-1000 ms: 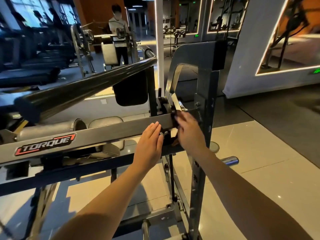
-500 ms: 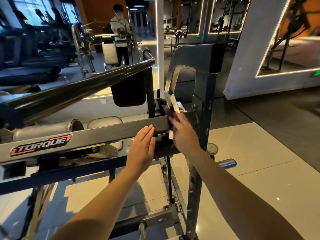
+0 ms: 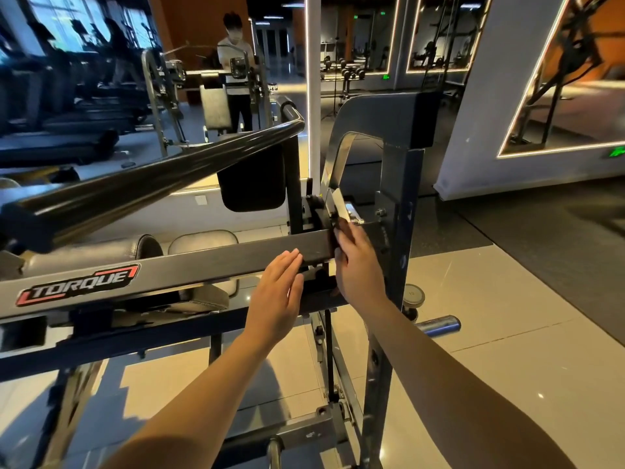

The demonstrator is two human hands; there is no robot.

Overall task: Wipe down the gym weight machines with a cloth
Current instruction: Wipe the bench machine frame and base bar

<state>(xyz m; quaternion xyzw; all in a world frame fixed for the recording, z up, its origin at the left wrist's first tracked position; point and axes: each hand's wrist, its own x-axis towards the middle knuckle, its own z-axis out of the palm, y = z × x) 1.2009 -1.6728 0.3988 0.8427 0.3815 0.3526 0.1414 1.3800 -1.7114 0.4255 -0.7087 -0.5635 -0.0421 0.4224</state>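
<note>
Two hands on a gym machine

The big grey machine [image 3: 402,170] has a long beam [image 3: 209,265] that runs off to the left of the fingers. The left hand [image 3: 277,296] lies flat on the beam's front, near its end, with its fingers [image 3: 291,258] straight and close together. The right hand [image 3: 360,269] is just beside it at the beam's end. Its fingertips are hidden, so I cannot tell if they grip. A red sticker [image 3: 79,287] sits well left of the fingers.

Dim, warm-lit; edges perhaps warped
</note>
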